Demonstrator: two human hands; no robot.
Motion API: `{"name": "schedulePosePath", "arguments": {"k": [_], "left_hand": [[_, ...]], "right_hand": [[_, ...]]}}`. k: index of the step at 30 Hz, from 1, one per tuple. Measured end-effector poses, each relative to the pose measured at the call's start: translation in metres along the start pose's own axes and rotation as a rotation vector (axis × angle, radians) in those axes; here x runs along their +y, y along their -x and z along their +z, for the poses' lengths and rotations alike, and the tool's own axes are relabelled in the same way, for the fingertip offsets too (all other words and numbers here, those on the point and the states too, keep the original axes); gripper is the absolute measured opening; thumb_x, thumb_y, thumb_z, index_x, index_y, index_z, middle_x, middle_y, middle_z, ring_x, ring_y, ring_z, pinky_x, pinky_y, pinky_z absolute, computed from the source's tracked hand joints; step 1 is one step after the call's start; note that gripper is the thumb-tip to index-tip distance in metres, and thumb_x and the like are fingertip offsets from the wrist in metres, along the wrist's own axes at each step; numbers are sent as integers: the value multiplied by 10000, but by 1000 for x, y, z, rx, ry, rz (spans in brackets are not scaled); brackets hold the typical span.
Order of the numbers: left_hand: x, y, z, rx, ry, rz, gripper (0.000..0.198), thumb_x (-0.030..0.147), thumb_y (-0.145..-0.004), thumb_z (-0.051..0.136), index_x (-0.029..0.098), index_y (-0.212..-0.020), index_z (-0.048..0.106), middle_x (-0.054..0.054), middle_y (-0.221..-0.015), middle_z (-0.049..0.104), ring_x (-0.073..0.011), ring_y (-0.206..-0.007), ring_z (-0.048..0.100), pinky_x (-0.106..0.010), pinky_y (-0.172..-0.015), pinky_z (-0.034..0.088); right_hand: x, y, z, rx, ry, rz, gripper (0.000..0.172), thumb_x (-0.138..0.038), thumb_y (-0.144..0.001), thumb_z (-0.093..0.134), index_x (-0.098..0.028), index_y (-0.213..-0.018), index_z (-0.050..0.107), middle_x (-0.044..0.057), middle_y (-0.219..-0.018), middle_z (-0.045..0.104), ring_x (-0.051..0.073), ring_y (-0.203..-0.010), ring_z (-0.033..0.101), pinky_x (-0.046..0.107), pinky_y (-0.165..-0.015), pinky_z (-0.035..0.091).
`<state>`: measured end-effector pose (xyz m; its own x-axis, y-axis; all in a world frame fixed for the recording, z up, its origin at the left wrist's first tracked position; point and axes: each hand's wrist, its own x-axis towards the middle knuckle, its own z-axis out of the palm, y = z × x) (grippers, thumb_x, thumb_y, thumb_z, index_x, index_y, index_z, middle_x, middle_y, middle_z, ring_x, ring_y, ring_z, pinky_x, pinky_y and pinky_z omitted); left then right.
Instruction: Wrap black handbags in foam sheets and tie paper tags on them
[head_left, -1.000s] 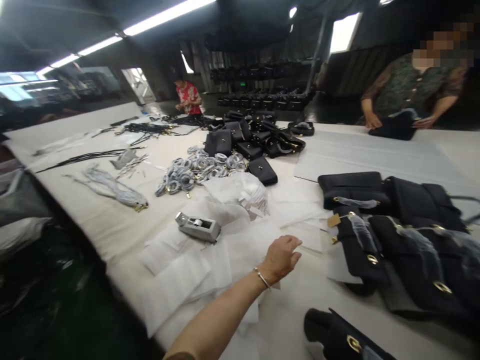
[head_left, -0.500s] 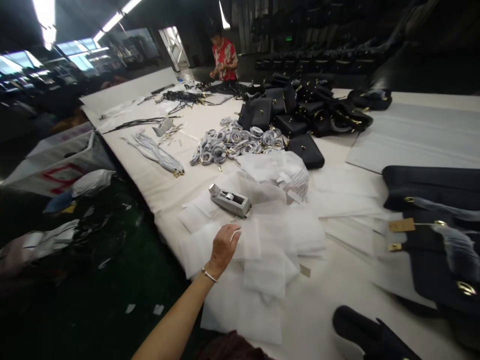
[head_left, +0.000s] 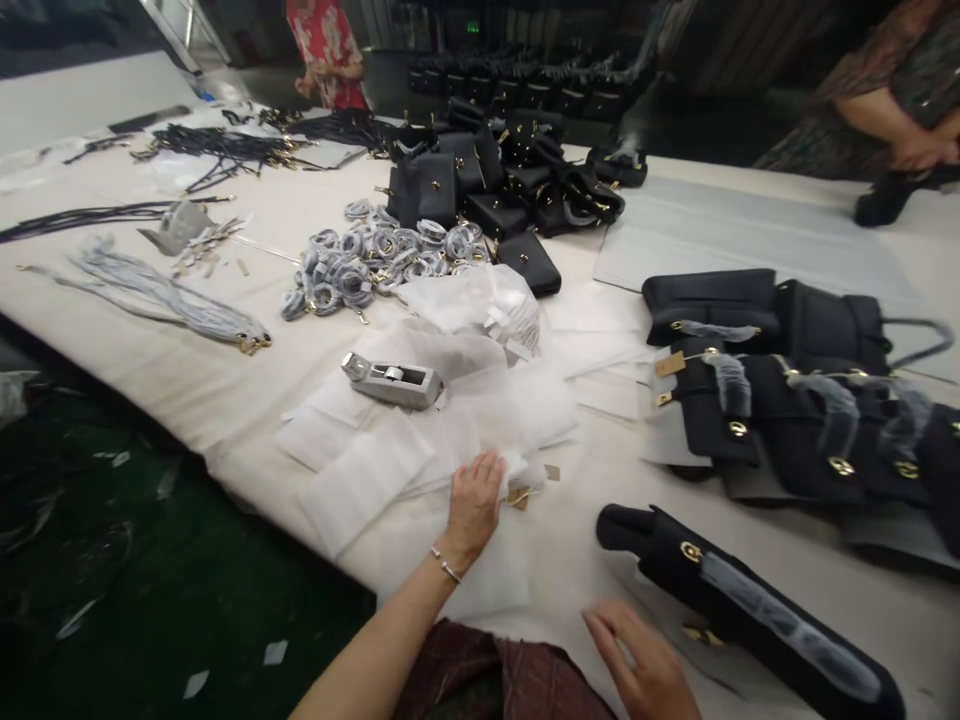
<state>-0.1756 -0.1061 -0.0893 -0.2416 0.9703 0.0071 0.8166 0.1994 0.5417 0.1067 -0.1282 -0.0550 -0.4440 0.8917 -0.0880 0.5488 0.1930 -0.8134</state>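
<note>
A cream-covered table (head_left: 187, 390) fills most of the scene. Black bags (head_left: 787, 420) lie in rows on its right side. Thin white sheets (head_left: 367, 480) spread loosely across the near middle. To their right, nearer, one long black bag (head_left: 757, 610) lies slanted. The left hand (head_left: 474, 500) rests on the sheets; whether its fingers pinch one I cannot tell. The right hand (head_left: 641, 660) is blurred beside the long bag, its grip unclear. A grey tape dispenser (head_left: 397, 383) sits on the sheets, beyond the left hand.
</note>
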Motion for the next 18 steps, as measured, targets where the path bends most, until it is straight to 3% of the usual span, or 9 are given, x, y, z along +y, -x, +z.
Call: {"name": "schedulePosePath", "arguments": {"k": [4,6,8,10,11,14,18], "left_hand": [[-42,-24,-37,126,633,-400,270,118,-750,640,186,-1010,669,-92,-1035,714,-269,-1067,636,-409,-1000,460],[-59,-32,-47,153,764,-492,262,179,-724,687,171,-985,665,-77,-945,720,-255,-946,664,-365,-896,514],[-72,-35,-50,160,870,-541,322,220,-724,689,150,-1035,642,-76,-921,725,-231,-843,677,-333,-786,545],[-79,-35,-49,170,996,-600,375,252,-717,693,128,-1062,616,-84,-896,726,-217,-772,680,-327,-722,557],[-81,-34,-49,176,1051,-625,391,261,-705,699,123,-1059,609,-86,-881,726,-215,-754,680,-329,-709,561],[-83,-34,-49,193,1175,-676,411,259,-646,725,127,-1016,606,-76,-842,719,-218,-745,682,-330,-697,565],[-77,-46,-46,224,1246,-703,429,270,-605,731,132,-991,603,-77,-852,716,-223,-769,684,-331,-710,565]], "right_hand": [[-5,-77,32,-81,22,34,221,-372,-919,521,-213,-973,665,70,-938,689,201,-822,656,324,-776,538],[-10,-109,43,-58,49,52,262,-307,-882,526,-190,-1089,635,101,-1057,666,218,-876,647,343,-798,540],[-15,-132,51,-78,108,26,393,-226,-795,592,-185,-1185,600,129,-1234,607,253,-1040,606,379,-911,509],[-19,-145,57,-130,161,-6,461,-145,-692,651,-212,-1147,626,121,-1299,578,285,-1164,532,408,-1007,446],[-20,-149,58,-149,172,-7,404,-121,-669,655,-223,-1061,657,112,-1251,607,291,-1167,521,414,-1018,429],[-19,-156,58,-132,150,52,103,-138,-719,602,-230,-743,641,86,-973,673,275,-1033,567,415,-959,444],[-19,-154,50,-23,59,230,124,-268,-792,549,-217,-682,571,61,-776,652,238,-798,616,389,-767,509]]}}
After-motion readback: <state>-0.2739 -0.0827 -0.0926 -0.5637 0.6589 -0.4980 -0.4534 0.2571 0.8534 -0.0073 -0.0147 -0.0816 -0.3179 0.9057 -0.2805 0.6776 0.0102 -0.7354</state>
